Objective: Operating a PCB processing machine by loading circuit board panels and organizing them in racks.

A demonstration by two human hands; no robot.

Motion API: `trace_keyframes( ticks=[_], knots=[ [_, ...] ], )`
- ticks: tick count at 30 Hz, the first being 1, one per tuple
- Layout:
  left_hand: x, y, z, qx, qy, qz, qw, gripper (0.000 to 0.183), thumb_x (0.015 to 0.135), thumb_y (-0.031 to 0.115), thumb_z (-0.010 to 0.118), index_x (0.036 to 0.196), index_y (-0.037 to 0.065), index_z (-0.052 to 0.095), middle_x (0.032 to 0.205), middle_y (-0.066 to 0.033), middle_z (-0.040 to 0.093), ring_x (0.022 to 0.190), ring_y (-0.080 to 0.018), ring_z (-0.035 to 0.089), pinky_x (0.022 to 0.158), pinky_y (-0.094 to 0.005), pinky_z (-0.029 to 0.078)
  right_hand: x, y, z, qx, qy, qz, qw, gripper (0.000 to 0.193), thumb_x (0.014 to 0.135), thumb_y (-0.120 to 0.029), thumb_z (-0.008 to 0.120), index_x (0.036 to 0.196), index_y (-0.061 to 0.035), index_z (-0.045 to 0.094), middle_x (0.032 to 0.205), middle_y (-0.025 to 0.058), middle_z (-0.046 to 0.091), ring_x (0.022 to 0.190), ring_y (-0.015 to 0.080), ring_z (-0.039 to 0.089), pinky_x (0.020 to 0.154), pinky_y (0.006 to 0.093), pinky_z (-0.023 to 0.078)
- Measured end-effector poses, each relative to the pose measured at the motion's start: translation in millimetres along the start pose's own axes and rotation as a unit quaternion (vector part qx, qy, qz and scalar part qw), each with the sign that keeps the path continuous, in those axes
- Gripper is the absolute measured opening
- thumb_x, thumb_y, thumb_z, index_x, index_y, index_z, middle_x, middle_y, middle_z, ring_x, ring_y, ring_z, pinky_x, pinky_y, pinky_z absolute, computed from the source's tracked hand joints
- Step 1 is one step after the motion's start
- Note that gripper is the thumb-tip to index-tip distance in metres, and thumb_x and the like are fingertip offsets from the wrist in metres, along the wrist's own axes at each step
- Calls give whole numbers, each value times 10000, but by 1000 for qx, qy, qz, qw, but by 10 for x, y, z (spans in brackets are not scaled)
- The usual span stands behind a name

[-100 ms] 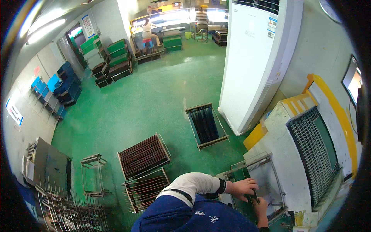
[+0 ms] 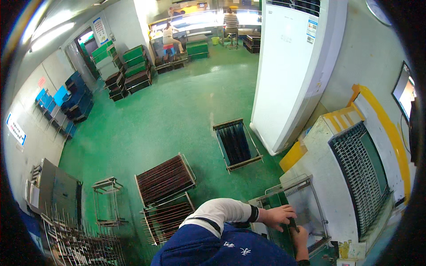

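Note:
A thin, dark-edged panel [image 2: 293, 225] is between my hands at the lower right; its near part is partly hidden by my hands and body. My left hand [image 2: 278, 216], reaching across from a white sleeve with a black cuff, curls its fingers over the panel's far end. Lower down, my right hand [image 2: 301, 241] closes around the same panel from its right side. Just beyond and to the right of both hands stands an open metal-frame rack [image 2: 325, 219] with slotted bars. Green board surface shows beside the left hand.
A white machine with a mesh conveyor [image 2: 361, 177] stands at the right, behind it a tall white cabinet [image 2: 284, 75]. Racks of dark panels [image 2: 165, 178] and another loaded rack [image 2: 235, 142] sit on the green floor. An unloaded metal frame [image 2: 108, 201] stands left. Two people work at the far bench.

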State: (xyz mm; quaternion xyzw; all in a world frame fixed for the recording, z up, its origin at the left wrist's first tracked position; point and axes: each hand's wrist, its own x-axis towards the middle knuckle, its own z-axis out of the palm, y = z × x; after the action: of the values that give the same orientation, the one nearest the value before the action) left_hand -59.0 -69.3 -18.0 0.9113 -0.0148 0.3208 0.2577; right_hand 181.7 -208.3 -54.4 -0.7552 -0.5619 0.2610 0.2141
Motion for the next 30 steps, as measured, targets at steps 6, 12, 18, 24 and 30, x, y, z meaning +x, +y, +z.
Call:
trace_keyframes(
  ticks=[6,12,18,24,30],
  knots=[
    [-53,-48,181,-15,-174,-119,977,269,681,312,804,774,81,703,1170,-145,621,1152,-358,553,973,-483,452,16,-78,-88,-62,-19,1,998,442,796,-431,754,886,1,720,794,193,702,727,369,683,662,451,498],
    [79,-270,593,131,-307,-141,932,160,695,260,772,750,110,762,818,-104,724,797,-332,693,681,-445,556,-11,119,3,-66,-47,9,997,407,786,-417,756,922,-34,736,833,196,704,780,392,681,698,443,522],
    [57,-342,671,118,-368,-186,903,132,667,206,759,756,111,777,803,-129,731,757,-310,707,619,-455,553,-124,-45,65,-62,-28,-102,992,205,816,-231,697,928,-65,739,852,215,682,810,410,669,688,470,510],
    [178,-256,488,114,-375,-189,901,174,655,236,780,776,111,769,813,-112,728,775,-316,705,615,-458,547,-173,-208,-36,-116,-34,-113,986,170,799,-208,681,842,-45,705,810,228,658,807,460,632,698,514,489],
    [56,-422,625,118,-378,-157,905,197,728,265,763,841,104,762,835,-110,729,834,-333,709,673,-461,557,-106,-687,-474,-222,-69,-65,970,267,806,-265,730,896,-15,701,826,222,670,834,438,647,739,514,498]
  ],
)
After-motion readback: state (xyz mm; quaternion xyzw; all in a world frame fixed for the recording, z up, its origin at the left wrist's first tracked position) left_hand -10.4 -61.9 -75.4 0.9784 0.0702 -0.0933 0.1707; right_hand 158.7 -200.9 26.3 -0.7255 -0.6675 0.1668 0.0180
